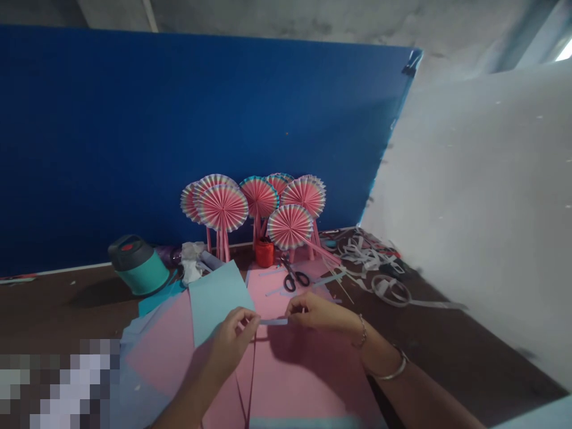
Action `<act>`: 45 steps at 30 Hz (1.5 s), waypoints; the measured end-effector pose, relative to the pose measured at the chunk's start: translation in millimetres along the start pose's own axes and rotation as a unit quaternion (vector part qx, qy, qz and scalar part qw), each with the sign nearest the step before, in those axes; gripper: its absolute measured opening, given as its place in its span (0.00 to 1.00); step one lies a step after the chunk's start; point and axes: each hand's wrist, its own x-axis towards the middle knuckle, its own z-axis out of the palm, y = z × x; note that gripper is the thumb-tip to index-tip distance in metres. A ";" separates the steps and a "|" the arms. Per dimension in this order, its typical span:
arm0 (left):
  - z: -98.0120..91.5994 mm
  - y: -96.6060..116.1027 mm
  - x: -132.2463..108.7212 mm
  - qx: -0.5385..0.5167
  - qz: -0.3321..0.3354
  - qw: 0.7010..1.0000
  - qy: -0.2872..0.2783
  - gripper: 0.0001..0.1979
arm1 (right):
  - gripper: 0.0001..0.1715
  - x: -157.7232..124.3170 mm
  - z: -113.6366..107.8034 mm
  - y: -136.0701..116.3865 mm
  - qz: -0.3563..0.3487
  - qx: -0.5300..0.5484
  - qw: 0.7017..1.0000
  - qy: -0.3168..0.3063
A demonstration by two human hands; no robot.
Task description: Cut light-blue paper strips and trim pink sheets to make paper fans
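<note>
While you are pinching a thin paper strip [273, 322] at both ends, your left hand [232, 339] and right hand [313, 311] are squeezing it with their fingertips, probably holding it straight. It is hanging just above the pink sheet [295, 375], near you. The scissors [292, 277] are lying just beyond, in easy reach, with the paper fans [259, 205] standing far back.

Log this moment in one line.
left hand, right hand: pinch paper strip | below: pink sheet | behind: scissors, paper fans
</note>
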 end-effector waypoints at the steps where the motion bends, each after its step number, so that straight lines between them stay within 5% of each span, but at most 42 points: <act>1: -0.3 0.4 1.4 0.000 0.004 1.000 0.001 0.13 | 0.06 0.3 0.6 0.1 -0.006 -0.006 1.000 0.003; 11: 0.7 -0.2 5.7 0.005 0.046 0.998 0.042 0.12 | 0.06 -1.6 -4.8 10.1 0.058 -0.041 0.997 0.039; 17: 2.8 -7.6 10.0 0.078 0.042 0.995 0.049 0.11 | 0.05 -1.3 -17.8 28.4 -0.002 -0.125 0.990 0.061; 23: 5.3 -9.0 10.3 0.059 0.040 0.995 0.072 0.13 | 0.05 -6.0 -18.1 21.3 -0.023 -0.087 0.995 0.034; 28: 4.0 -3.8 8.3 0.032 0.075 0.996 0.035 0.18 | 0.08 -8.6 -17.5 16.6 -0.058 0.004 0.998 0.008; 45: 5.2 -3.4 9.6 0.021 0.045 0.998 0.047 0.10 | 0.08 -7.4 -16.4 18.1 -0.022 -0.019 0.999 0.022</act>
